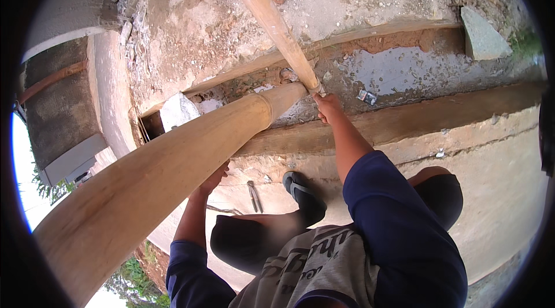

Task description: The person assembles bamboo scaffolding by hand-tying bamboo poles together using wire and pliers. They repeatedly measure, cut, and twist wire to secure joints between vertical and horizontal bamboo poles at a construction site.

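A thick bamboo pole (179, 175) slants from the lower left to the middle of the view. At its far end it meets a second bamboo pole (269, 19), which runs in from the top. My right hand (328, 107) is closed at this joint, just under the second pole's end; what its fingers grip is too small to make out. My left hand (215, 180) is at the underside of the thick pole, which covers its fingers. A pair of pliers (253, 197) lies on the concrete beside my sandalled foot (300, 192).
Beyond my feet runs a concrete-edged trench (393, 71) with wet grey ground and a small crumpled packet (366, 97). A stone slab (484, 35) leans at its right end, and a pale block (178, 111) sits at its left. Rough rubble-strewn ground (191, 25) lies beyond.
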The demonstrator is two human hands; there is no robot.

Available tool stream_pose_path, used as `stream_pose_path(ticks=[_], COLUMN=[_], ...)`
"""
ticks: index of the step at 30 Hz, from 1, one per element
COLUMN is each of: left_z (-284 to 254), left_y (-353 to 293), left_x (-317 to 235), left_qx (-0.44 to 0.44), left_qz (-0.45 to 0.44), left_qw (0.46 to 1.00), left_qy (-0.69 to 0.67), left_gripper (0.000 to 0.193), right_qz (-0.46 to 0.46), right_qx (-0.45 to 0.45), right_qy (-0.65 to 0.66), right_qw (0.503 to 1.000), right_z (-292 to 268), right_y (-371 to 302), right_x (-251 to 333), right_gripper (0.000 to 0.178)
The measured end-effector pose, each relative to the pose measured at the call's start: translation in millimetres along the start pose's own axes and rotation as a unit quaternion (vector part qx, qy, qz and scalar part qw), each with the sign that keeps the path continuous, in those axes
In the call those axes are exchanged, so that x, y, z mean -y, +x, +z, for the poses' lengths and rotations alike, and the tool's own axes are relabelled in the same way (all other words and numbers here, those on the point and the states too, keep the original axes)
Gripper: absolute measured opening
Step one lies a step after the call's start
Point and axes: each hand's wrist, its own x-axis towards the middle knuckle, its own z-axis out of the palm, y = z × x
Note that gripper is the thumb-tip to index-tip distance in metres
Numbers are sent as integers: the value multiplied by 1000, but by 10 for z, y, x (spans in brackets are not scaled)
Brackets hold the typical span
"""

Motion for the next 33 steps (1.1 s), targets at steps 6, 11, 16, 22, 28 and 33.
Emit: stream_pose_path(ticks=[6,11,16,22,28,33], left_z=[-407,-169,587,1932,2149,2175], left_y=[-811,-1117,-903,-1086,-767,-266], left_x=[548,1543,2040,2833,2901,3150], left_qx=[-128,-208,-196,-176,-166,-250], left_qz=[-108,-53,-135,-280,-377,-351], left_qw=[976,941,935,920,902,902], left_qy=[-139,-261,-263,-209,-128,-31], left_gripper=[34,39,43,44,56,43], right_qz=[-387,-642,-600,-622,-598,-573], right_qx=[145,171,146,105,33,29], right_qy=[-18,-229,-269,-302,-341,-359], right_qw=[910,711,739,715,724,736], right_z=[23,95,87,49,-218,-345], right_y=[-1702,-3976,-3985,-3606,-3522,-3530], right_x=[1212,1845,1733,1624,1712,1751], right_gripper=[57,84,61,68,69,71])
